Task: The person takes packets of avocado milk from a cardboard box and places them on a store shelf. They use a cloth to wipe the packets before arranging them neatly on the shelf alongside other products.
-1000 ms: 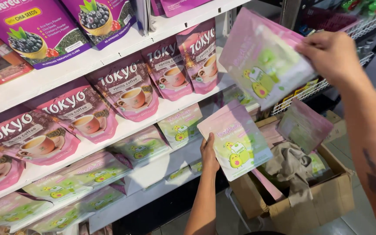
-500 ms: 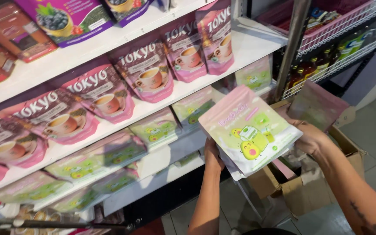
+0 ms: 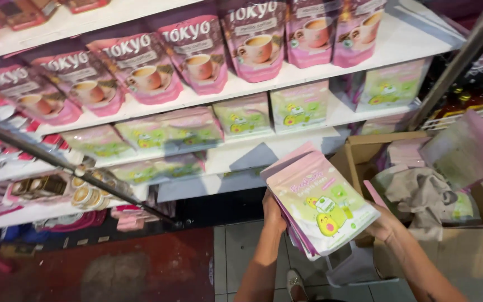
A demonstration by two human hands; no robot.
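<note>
The person holds a stack of pink and green pouches with both hands, above the tiled floor and in front of the white shelves. The left hand grips the left edge of the stack, and the right hand supports its lower right corner, fingers closed under it. Just beside the right hand stands an open cardboard box with more pouches and crumpled paper inside.

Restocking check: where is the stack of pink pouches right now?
Lower centre of the head view: stack of pink pouches held between left hand and right hand, beside the cardboard box.
</note>
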